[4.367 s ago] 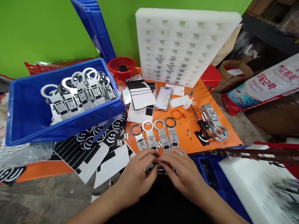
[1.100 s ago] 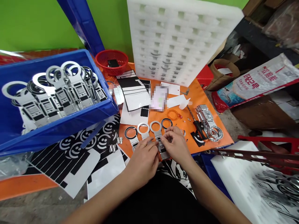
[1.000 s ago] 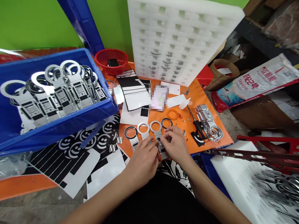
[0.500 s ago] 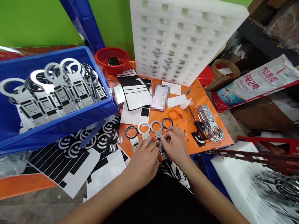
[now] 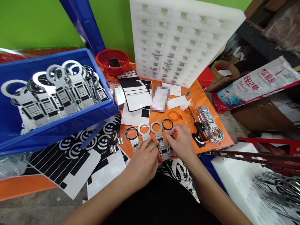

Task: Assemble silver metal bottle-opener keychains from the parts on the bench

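Observation:
Several silver folding stands with ring heads lie side by side near the table's front edge. My left hand (image 5: 145, 157) rests across the lower part of the second stand (image 5: 144, 130), its fingers bent and a little apart, a ring on one of them. The third stand (image 5: 161, 142) lies uncovered between my hands. Over the rightmost stand (image 5: 168, 124), a black-ringed one, my right hand (image 5: 182, 140) has thumb and forefinger pinched together; anything between them is too small to make out. Another black-ringed stand (image 5: 132, 133) is left of my left hand.
A blue bin (image 5: 100, 114) of similar stands is at left, over black sticker sheets (image 5: 77, 147). White foam (image 5: 187, 40) stands upright behind the orange table (image 5: 211, 109). A red basket (image 5: 124, 64) sits at the back. A black-handled screwdriver (image 5: 200, 129) and more stands (image 5: 207, 117) lie at right.
My right hand has moved slightly right, from the third stand to the rightmost one, uncovering the third stand's lower body. My left hand stays nearly where it was.

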Tool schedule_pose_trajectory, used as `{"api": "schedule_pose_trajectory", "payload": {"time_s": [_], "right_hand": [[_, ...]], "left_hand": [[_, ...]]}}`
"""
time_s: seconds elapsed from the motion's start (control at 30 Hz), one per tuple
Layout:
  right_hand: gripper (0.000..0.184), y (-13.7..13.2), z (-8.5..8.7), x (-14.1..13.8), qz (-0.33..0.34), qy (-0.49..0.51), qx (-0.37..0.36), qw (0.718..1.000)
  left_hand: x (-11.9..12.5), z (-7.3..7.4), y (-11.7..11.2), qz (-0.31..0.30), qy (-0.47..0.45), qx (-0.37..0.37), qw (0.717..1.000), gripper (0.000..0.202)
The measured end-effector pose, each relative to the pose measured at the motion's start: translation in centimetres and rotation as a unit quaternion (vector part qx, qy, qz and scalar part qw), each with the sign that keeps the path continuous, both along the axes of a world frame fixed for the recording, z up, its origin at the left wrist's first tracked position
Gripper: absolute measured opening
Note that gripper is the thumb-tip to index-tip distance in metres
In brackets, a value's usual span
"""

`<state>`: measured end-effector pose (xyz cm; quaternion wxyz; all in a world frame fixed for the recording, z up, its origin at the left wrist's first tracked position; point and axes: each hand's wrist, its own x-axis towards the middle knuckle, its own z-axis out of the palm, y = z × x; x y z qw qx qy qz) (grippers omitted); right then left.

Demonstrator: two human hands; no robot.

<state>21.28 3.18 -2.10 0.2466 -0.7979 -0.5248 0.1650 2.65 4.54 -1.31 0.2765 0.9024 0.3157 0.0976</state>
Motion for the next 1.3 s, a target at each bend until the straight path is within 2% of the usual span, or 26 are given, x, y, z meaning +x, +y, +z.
{"api": "schedule_pose_trajectory", "payload": {"time_s": [0.1,0.2,0.3,0.4,0.57,0.77,1.03,1.1,1.17,1.23,1.3], "right_hand": [[0.006,-0.6,1.0,0.1,0.044,0.019,0.062,0.997],[0.005,-1.3,2.2,-0.8,0.147,0.034,0.109,0.983],[0.011,-1.9,3.3,-2.0,0.247,0.017,0.113,0.962],[0.011,-2.2,3.9,-3.0,0.307,-0.043,0.101,0.945],[0.012,-2.2,3.8,-3.7,0.353,-0.141,0.133,0.915],[0.018,-2.4,3.8,-4.4,0.394,-0.176,0.136,0.892],[0.022,-2.7,3.9,-5.2,0.400,-0.184,0.125,0.889],[0.019,-2.6,3.7,-5.3,0.386,-0.175,0.120,0.897],[0.013,-2.1,3.1,-5.2,0.339,-0.135,0.111,0.924],[0.010,-1.3,2.3,-5.0,0.256,-0.061,0.095,0.960],[0.011,-0.5,1.3,-4.8,0.174,0.014,0.071,0.982]], "left_hand": [[-0.3,0.0,0.3,0.023,-0.064,-0.043,0.997,0.016],[-0.7,0.4,0.6,0.074,-0.131,-0.098,0.984,0.015],[-1.2,0.8,0.8,0.116,-0.168,-0.177,0.963,0.020],[-1.7,1.1,0.7,0.138,-0.174,-0.230,0.948,0.026],[-2.5,1.3,0.2,0.158,-0.160,-0.259,0.939,0.029],[-3.2,2.6,0.2,0.147,-0.176,-0.347,0.909,0.037],[-4.2,3.8,0.4,0.142,-0.229,-0.465,0.843,0.041],[-4.5,3.5,0.4,0.148,-0.230,-0.461,0.844,0.041],[-4.8,2.8,0.3,0.181,-0.218,-0.408,0.868,0.045],[-5.0,1.7,0.2,0.219,-0.186,-0.295,0.911,0.050],[-5.2,0.8,0.2,0.209,-0.141,-0.158,0.955,0.050]]}}
